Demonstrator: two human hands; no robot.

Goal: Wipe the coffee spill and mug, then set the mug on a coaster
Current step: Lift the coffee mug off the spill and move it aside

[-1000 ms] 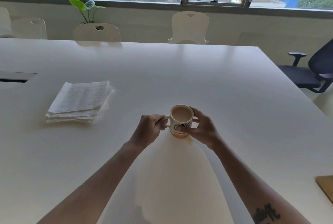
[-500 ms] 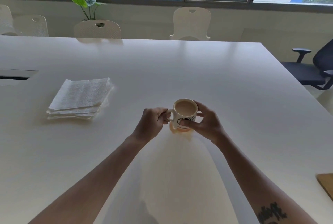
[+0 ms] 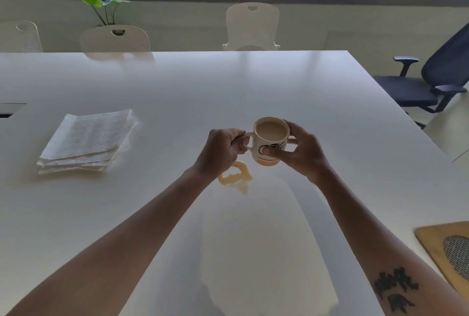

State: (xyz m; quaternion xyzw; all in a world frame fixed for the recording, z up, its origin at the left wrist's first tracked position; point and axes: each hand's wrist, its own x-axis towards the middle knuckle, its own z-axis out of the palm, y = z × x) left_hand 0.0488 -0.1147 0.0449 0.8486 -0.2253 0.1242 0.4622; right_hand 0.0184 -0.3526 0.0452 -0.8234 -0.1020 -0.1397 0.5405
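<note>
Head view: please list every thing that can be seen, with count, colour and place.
mug: 1, cream with dark mark, full of milky coffee, held above the table
spill: 1, pale orange ring, on the table below the mug
napkins: 1 stack, white, table left
coaster: 1, wooden, table right edge
table: 1, white
chairs: 3 white at far side
office chair: 1, black, right
plant: 1, green, by the window
left hand: grips the handle
right hand: fingers hold the mug's side
</note>
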